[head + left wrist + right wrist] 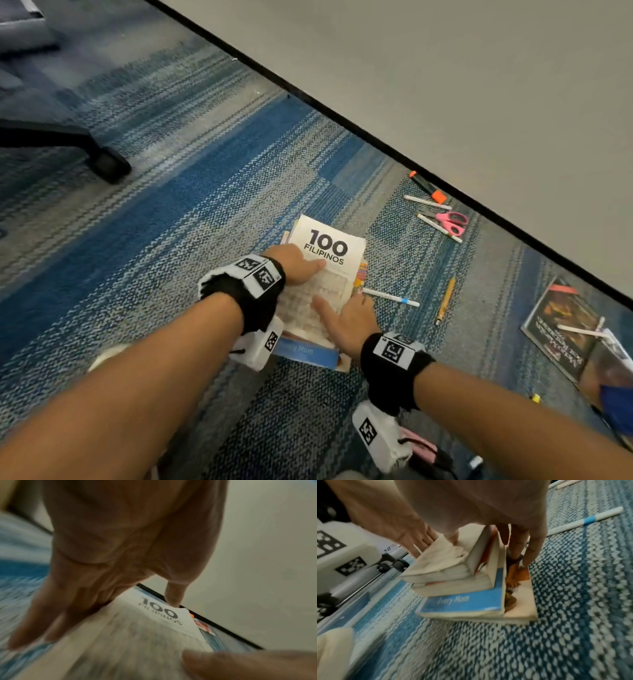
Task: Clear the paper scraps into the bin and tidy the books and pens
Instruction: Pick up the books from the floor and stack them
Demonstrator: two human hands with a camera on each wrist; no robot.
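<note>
Book stack [320,291]: several books piled on the blue patterned carpet [205,212], near the wall's black skirting.
Top book [329,248]: white cover printed "100 FILIPINOS", lower cover worn and creased.
Bottom book [462,603]: blue cover reading "Every Mom", wider than those above, jutting out toward the person.
Left hand [294,263]: laid on the top book's left edge, thumb across the cover, fingers down the stack's left side; grasp around the pile.
Right hand [349,318]: thumb on the top cover, fingers reaching down the stack's right side; clamped on the pile.
Pen with blue band [390,296]: on the carpet just right of the stack.
Yellow pencil [445,301]: beside that pen, farther right.
Orange highlighter [428,187], pink scissors [450,221], white pens [426,202]: clustered by the skirting.
Dark-covered book [561,325]: flat at far right, a white pen lying on it.
Chair base [68,144]: upper left, well apart.
</note>
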